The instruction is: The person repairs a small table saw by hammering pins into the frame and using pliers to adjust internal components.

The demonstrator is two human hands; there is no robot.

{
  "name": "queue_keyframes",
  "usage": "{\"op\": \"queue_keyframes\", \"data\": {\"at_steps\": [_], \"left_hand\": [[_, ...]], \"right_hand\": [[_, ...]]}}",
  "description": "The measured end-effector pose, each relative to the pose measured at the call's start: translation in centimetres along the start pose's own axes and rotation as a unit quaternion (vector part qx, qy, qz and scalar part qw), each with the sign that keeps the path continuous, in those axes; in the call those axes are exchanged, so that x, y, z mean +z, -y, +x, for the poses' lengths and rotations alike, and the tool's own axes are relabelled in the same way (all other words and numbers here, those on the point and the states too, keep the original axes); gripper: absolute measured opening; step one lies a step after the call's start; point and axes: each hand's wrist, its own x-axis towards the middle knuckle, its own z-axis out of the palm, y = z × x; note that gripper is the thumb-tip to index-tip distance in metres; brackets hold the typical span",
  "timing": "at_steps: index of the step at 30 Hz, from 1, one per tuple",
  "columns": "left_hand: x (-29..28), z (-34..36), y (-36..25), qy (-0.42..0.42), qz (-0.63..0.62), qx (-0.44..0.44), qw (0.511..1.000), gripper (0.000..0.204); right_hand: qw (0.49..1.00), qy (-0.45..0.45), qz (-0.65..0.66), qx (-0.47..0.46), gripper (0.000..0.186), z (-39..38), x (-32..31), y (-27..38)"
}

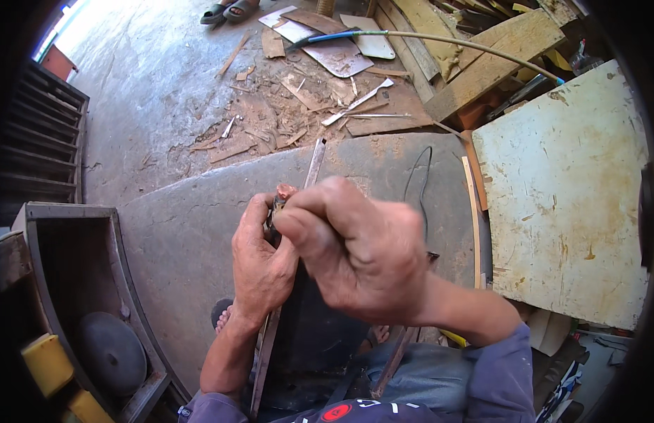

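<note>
Head view: your left hand grips the long metal strip, its fingertips partly hidden.
Right hand: yours is raised just beside the left, fingers folded, thumb against forefinger; you cannot tell whether it pinches anything.
Strip end: slants away past both hands, short of the wood scraps.
Left side: concrete floor reaches from your hand to the open-fronted cabinet holding a grey disc.
Right side: more floor, then a thin wooden slat near the pale board.
</note>
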Motion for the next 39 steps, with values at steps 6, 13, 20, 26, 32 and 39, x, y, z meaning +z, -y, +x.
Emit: {"op": "queue_keyframes", "data": {"at_steps": [6,13,20,26,32,39], "left_hand": [[2.1,-1.0,-0.9,-0.112,-0.091,-0.026,0.989,0.024],[2.5,-1.2,-4.6,-0.081,-0.239,-0.085,0.964,0.017],[-1.7,-2.2,-6.9,-0.171,-0.174,0.062,0.968,0.022],[-0.7,0.2,-9.8,0.001,0.057,0.429,0.902,0.027],[2.8,-1.5,-9.7,-0.019,0.136,0.339,0.931,0.03],[2.5,-2.5,-13.2,-0.076,0.303,0.112,0.943,0.018]], "right_hand": [[0.99,-0.094,0.102,-0.003,0.014,-1.7,3.6,1.7],[0.973,-0.183,0.141,-0.026,0.017,-3.5,3.6,1.3],[0.956,-0.19,0.222,0.022,0.017,-3.4,2.9,0.4],[0.959,-0.165,0.231,0.025,0.016,-3.2,2.7,0.7],[0.934,-0.197,0.298,0.03,0.023,-4.0,3.1,0.3],[0.788,0.339,0.513,0.019,0.014,0.3,1.5,-3.2]]}}
